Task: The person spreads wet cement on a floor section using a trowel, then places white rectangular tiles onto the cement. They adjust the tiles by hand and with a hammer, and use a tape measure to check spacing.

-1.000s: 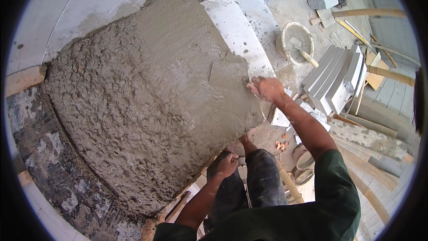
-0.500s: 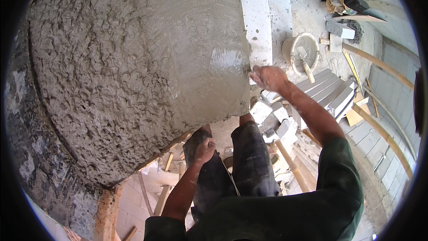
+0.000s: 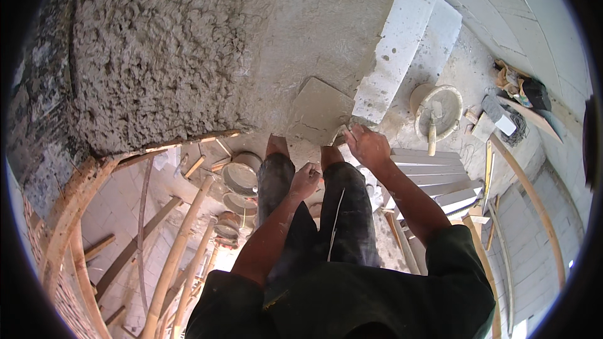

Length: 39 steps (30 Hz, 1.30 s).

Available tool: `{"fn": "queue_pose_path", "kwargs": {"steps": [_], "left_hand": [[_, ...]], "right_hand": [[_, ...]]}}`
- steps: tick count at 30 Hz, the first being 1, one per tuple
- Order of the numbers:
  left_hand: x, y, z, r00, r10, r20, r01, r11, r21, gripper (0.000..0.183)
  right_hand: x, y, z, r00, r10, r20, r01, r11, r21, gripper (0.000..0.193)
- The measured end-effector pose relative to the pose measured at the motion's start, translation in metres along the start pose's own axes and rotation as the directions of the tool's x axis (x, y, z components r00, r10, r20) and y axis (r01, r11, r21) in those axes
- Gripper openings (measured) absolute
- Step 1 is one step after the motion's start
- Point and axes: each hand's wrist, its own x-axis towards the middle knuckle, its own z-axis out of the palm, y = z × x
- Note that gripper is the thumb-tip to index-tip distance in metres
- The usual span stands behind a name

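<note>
My right hand (image 3: 369, 144) is closed around the handle of a plastering trowel. The trowel's flat, mortar-smeared blade (image 3: 321, 108) lies at the near edge of the wet grey mortar surface (image 3: 320, 31), just beyond my knees. That surface is smooth on the right and rough and lumpy on the left. Its handle is mostly hidden by my fingers. My left hand (image 3: 306, 181) hovers by my knees with its fingers curled in; no object shows in it. Pale boards (image 3: 399, 47) border the mortar on the right.
A round bucket (image 3: 416, 103) at the right holds a tool with a pale handle (image 3: 432, 141). Stacked grey planks (image 3: 433, 172) lie nearer. Wooden poles (image 3: 179, 251) stand below the curved timber edge (image 3: 75, 213) at left, near several buckets (image 3: 242, 174).
My view has turned and shifted. My right hand has brought the trowel nearer my knees, to the mortar's near edge. My left hand has moved slightly right and stays curled.
</note>
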Motion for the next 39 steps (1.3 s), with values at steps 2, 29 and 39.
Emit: {"fn": "queue_pose_path", "kwargs": {"steps": [2, 29, 39], "left_hand": [[-0.001, -0.004, 0.014, 0.999, 0.030, -0.033, -0.027, 0.996, 0.081, 0.025], [-0.002, -0.013, 0.015, 0.975, 0.168, -0.147, -0.160, 0.985, 0.067, 0.021], [0.010, -0.009, -0.021, 0.995, -0.045, -0.086, 0.044, 0.999, -0.005, 0.027]], "right_hand": [[-0.001, 0.001, 0.003, 1.000, -0.023, 0.005, 0.023, 0.999, -0.031, 0.045], [0.014, -0.010, -0.029, 0.869, -0.233, 0.437, 0.387, 0.870, -0.307, 0.046], [0.199, 0.025, -0.217, 0.995, -0.035, -0.095, 0.000, 0.940, -0.342, 0.053]]}}
